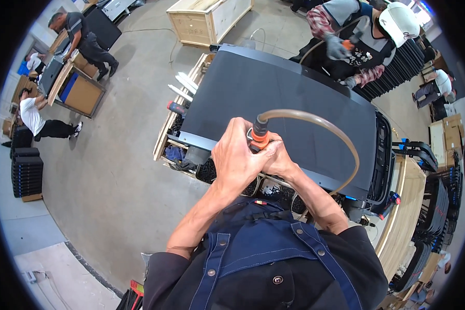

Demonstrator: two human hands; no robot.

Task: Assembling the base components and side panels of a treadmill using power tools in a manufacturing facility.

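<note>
An orange and black air tool (259,137) is upright between my two hands, a clear brownish hose (341,135) looping from its top off to the right. My left hand (234,150) is closed around its left side. From the right, my right hand (280,156) wraps its lower part, touching the left. The tool's working end is hidden beneath my fingers. Both hands are over the near edge of a wide black deck (289,95), which looks like a treadmill bed with grey metal rails.
Across the deck, a person in a white helmet (399,20) and gloves holds another orange tool (348,44). Bins of dark small parts (279,192) line the near edge. A red and black power tool (176,108) lies at the left. A wooden crate (201,25) stands behind.
</note>
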